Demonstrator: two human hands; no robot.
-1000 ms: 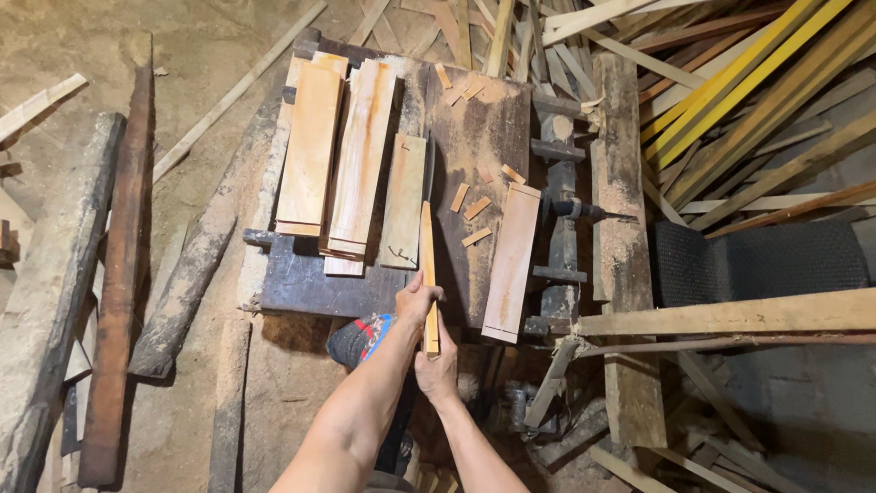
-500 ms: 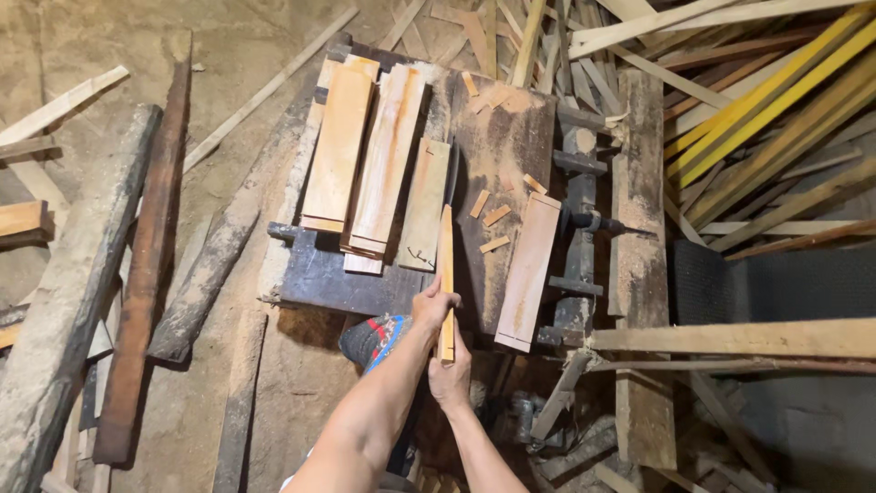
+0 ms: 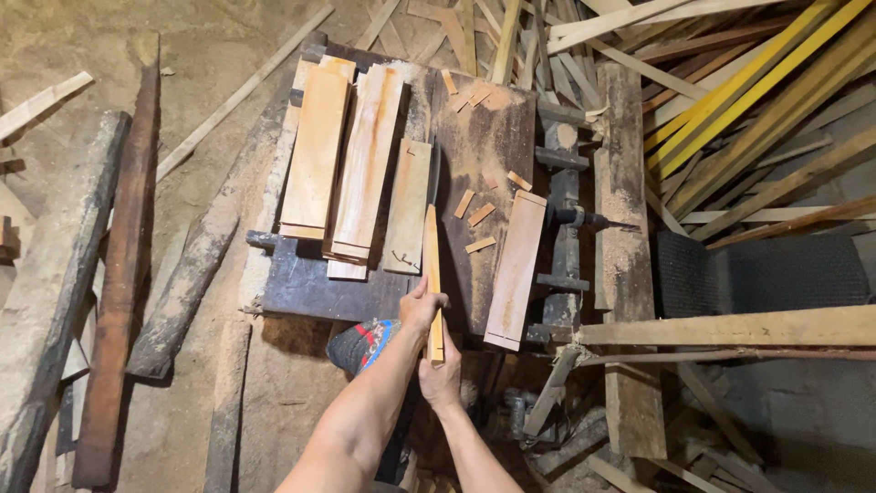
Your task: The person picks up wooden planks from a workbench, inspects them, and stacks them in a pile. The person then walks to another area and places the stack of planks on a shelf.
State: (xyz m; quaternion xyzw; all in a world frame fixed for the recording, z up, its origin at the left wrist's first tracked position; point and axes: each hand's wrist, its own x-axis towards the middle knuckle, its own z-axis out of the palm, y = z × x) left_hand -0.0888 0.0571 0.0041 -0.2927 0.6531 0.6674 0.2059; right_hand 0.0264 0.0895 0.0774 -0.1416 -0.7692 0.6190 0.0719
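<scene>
Both hands are on one narrow strip (image 3: 432, 274) of pale wood, which lies lengthwise along the saw table (image 3: 301, 288), its far end pointing to twelve o'clock and its near end overhanging the table's front edge. The left hand (image 3: 422, 306) is closed round the strip's left side near the table edge, fingers curled over it; the right hand (image 3: 441, 372) sits just behind, wrapped about the overhanging tail. Held like that, in line and one behind the other, the hands seem set to keep the strip straight along what looks like a dark slot in the tabletop, though I cannot make out a blade there.

At ten to eleven o'clock from the hands three flat boards (image 3: 365, 164) lie side by side on the table, stacked in places, seemingly parked out of the way. At two o'clock a single board (image 3: 516, 267) rests aslant, with small offcuts (image 3: 474, 215) scattered beside it. Farther right stands a sawdust-caked machine frame (image 3: 561, 210) with a spindle sticking out.

A red-and-blue patterned thing (image 3: 365, 342) shows under the left forearm, too hidden to name. Below the table, near five o'clock, all is shadow and tangle. Long slats (image 3: 748, 100) heap up at one to two o'clock, cut off by the edge.
</scene>
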